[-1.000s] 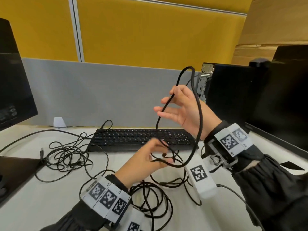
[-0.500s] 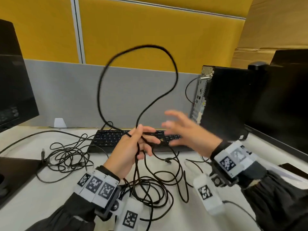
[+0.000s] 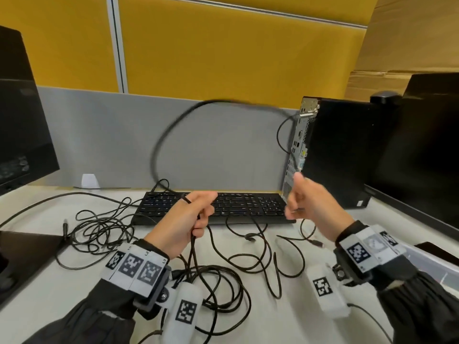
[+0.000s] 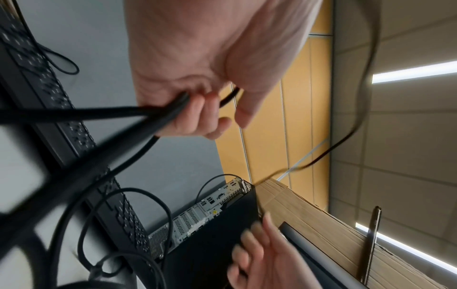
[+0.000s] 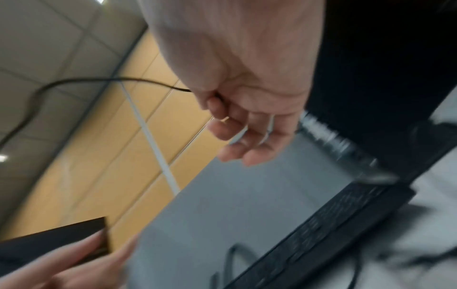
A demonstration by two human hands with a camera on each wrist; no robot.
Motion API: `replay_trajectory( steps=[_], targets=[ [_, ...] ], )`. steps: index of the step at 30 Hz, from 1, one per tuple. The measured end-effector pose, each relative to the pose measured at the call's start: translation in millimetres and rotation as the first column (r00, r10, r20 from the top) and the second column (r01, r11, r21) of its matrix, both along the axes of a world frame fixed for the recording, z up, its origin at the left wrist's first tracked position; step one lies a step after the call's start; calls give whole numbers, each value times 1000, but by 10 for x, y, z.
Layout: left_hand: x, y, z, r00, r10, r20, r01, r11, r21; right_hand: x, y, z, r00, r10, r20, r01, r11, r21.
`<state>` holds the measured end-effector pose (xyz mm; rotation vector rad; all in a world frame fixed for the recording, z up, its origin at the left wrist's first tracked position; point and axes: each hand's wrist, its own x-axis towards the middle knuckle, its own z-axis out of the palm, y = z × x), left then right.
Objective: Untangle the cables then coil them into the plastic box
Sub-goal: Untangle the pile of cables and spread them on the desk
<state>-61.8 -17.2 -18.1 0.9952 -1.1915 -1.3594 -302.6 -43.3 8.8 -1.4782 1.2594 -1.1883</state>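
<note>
one thick black cable [image 3: 159, 135] arched in the air between two hands: left hand [image 3: 183, 219] had fingers curled round it, right hand [image 3: 310, 207] pinched its other end. two loose tangles of cables [image 3: 99, 229] lay on the desk [image 3: 49, 281] before one keyboard [image 3: 236, 207]. one computer tower [image 3: 335, 150] stood right, with the plastic box [image 3: 434, 266] near it.

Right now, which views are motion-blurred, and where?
Head view: the raised cable loop smears along its top arc and the right hand is soft; the keyboard stays sharp. Left wrist view: near cable strands blur, the computer tower is crisp. Right wrist view: blurred nearly throughout.
</note>
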Motion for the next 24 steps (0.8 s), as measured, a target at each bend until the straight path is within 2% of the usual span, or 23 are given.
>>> replay_trajectory(
  steps=[2, 4, 5, 6, 8, 9, 10, 11, 12, 14, 15, 16, 17, 18, 20, 21, 23, 24],
  targets=[
    [20, -18, -9, 1000, 0, 24, -1, 999, 33, -263, -116, -12, 967, -175, -186, 180, 984, 11],
    [50, -30, -23, 999, -10, 38, 8, 999, 35, -535, -213, -79, 851, -226, -473, 277, 960, 39],
    [62, -33, -27, 998, -21, 56, 20, 999, 27, -641, -232, -121, 739, -177, -650, 289, 955, 68],
    [68, -38, -33, 996, -34, 83, 32, 999, 17, -710, -224, -152, 591, -97, -801, 286, 953, 95],
    [69, -35, -37, 989, -57, 138, 56, 998, 9, -724, -152, -200, 291, 1, -957, 270, 959, 83],
    [69, -34, -37, 986, -66, 154, 66, 998, 8, -673, -83, -189, 193, -2, -981, 249, 967, 47],
    [70, -36, -40, 984, -72, 162, 72, 997, 5, -592, -11, -162, 141, -52, -989, 219, 975, -20],
    [67, -38, -43, 984, -69, 166, 71, 997, -5, -474, 72, -115, 136, -140, -981, 169, 979, -117],
    [61, -40, -50, 984, -53, 171, 58, 998, -24, -342, 148, -71, 201, -254, -946, 97, 966, -238],
    [26, -37, -58, 982, 3, 187, 12, 997, -81, 7, 318, 43, 462, -402, -791, -58, 876, -479],
    [-8, -25, -54, 982, 21, 186, 0, 994, -112, 176, 365, 87, 582, -388, -715, -132, 822, -554],
    [-46, -16, -51, 985, 29, 172, -5, 990, -143, 338, 386, 118, 644, -333, -689, -210, 789, -578],
    [-82, -4, -41, 988, 34, 150, -7, 985, -173, 483, 369, 122, 632, -273, -726, -299, 778, -552],
    [-114, 8, -32, 990, 43, 132, -16, 980, -197, 616, 321, 103, 561, -230, -795, -374, 786, -491],
    [-134, 21, -29, 987, 79, 138, -45, 970, -239, 779, 186, 56, 378, -176, -909, -424, 840, -339],
    [-118, 23, -38, 980, 94, 178, -44, 963, -265, 795, 110, 55, 361, -138, -922, -429, 854, -296],
    [-44, 18, -75, 928, 69, 366, 44, 956, -290, 720, 5, 141, 439, -67, -896, -434, 857, -277],
    [0, 13, -96, 867, 24, 497, 126, 956, -266, 639, -37, 220, 515, -56, -855, -420, 853, -309]
  ],
)
